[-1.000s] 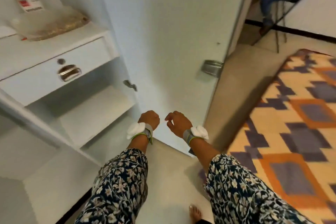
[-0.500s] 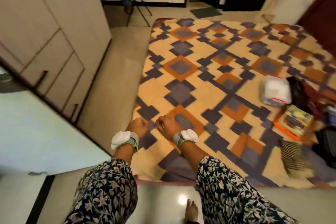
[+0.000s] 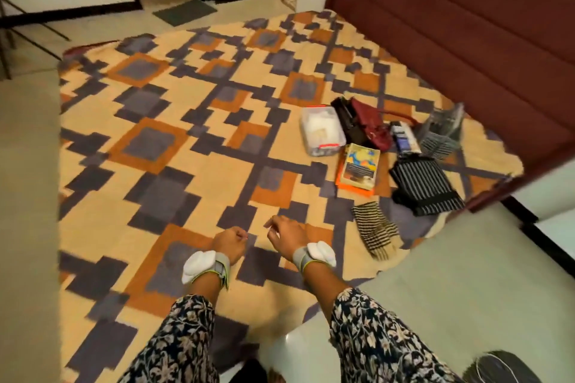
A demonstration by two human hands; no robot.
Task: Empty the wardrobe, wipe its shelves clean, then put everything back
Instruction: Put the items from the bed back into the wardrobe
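She has swung right round: a second ago she was facing the open wardrobe with its bare lower shelves, and now it is out of sight behind her and she is looking down across the patterned rug (image 3: 174, 96). Nothing has been picked up in the turn. Her left hand (image 3: 230, 242) and right hand (image 3: 287, 235) hang close together in front of her, fingers loosely curled and holding nothing. The things that came out of the wardrobe sit in a cluster on the far right of the rug, near the dark red bed (image 3: 466, 25). There is a clear plastic box (image 3: 322, 130) with a red handbag (image 3: 371, 124) just beside it, a small stack of books (image 3: 359, 166), a folded striped cloth (image 3: 426, 185) and, nearest her, a striped scarf (image 3: 375, 228). All of it is well apart from her hands. To me this looks like the start of putting things back, with the scarf or the books the likeliest first pick.
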